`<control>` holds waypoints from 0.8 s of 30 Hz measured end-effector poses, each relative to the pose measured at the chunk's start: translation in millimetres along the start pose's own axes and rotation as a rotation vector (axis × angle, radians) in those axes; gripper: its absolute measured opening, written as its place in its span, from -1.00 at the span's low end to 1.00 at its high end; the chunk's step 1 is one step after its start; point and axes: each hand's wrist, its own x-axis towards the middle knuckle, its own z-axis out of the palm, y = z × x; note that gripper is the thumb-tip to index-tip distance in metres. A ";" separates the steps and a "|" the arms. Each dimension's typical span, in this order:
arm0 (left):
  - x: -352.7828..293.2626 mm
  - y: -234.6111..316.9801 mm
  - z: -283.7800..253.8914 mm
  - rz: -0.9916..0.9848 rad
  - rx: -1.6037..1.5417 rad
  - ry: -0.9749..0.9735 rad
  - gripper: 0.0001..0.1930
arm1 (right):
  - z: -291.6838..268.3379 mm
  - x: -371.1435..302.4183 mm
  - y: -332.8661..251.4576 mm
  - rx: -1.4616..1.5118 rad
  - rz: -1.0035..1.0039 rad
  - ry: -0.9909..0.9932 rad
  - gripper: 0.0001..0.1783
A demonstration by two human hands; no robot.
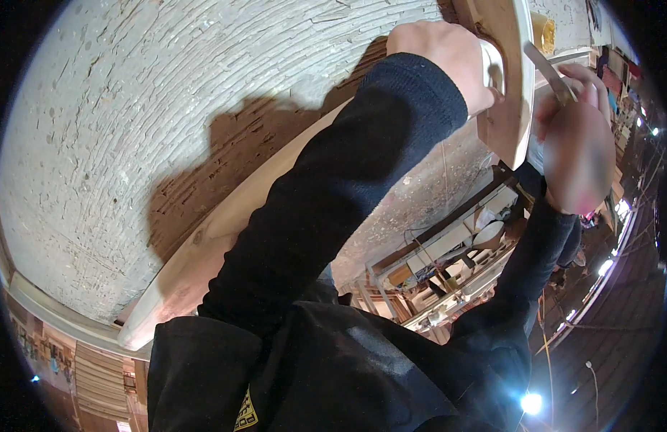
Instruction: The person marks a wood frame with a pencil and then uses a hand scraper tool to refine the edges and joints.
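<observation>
My left hand (441, 57), in a dark knit cuff, is closed at the edge of a pale wooden board (517, 93). Its fingers curl around a small white curved piece (493, 65) against the board; the fingertips are mostly hidden. On the board's other side my right hand (582, 137) is closed around a tool with a flat, narrow grey blade (546, 70). Most of that hand is smeared, and the tool's handle is hidden. The blade's tip points up and left, close to the board's edge.
A large white surface with peeling, cracked paint (168, 86) fills the left. A long pale wooden beam (204, 241) runs diagonally behind my left arm. Shelves with wood pieces and clutter (448, 266) appear lower right, and a bright lamp (531, 403) shines near the bottom.
</observation>
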 end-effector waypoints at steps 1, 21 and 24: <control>0.8 -0.5 1.1 -0.003 0.001 0.006 -0.57 | 2.5 6.9 4.5 0.032 -0.042 -0.094 -0.70; 4.5 -4.0 3.7 -0.032 0.049 -0.064 -0.53 | 0.4 14.7 47.2 -0.595 -0.481 -0.115 -0.81; 3.5 0.3 -0.5 -0.030 0.036 -0.066 -0.54 | -6.1 2.9 45.0 -0.536 -0.423 -0.066 -0.84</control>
